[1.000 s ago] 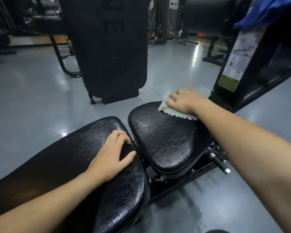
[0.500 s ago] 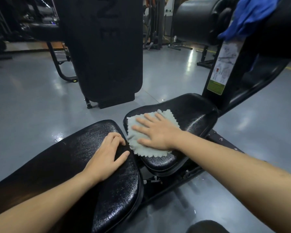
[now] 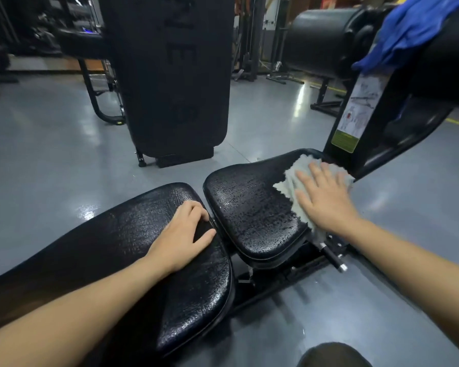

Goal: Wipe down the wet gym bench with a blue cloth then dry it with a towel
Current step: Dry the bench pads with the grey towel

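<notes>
The black gym bench has a long back pad (image 3: 122, 239) and a smaller seat pad (image 3: 252, 210), both glistening with wet spots. My right hand (image 3: 325, 197) lies flat, fingers spread, pressing a pale grey towel (image 3: 289, 178) onto the seat pad's far right edge. My left hand (image 3: 182, 238) rests on the end of the back pad, fingers curled over its edge by the gap. A blue cloth (image 3: 408, 30) hangs over the roller pad at the upper right.
A tall black padded machine (image 3: 170, 75) stands on the grey floor beyond the bench. A black upright with an instruction sticker (image 3: 355, 115) rises right behind the seat. An adjustment pin (image 3: 333, 256) sticks out below the seat. A dark shape (image 3: 331, 356) sits at the bottom edge.
My right hand slid the towel from the seat's far edge to its near left part, then back to the far right edge. My left hand stayed on the back pad.
</notes>
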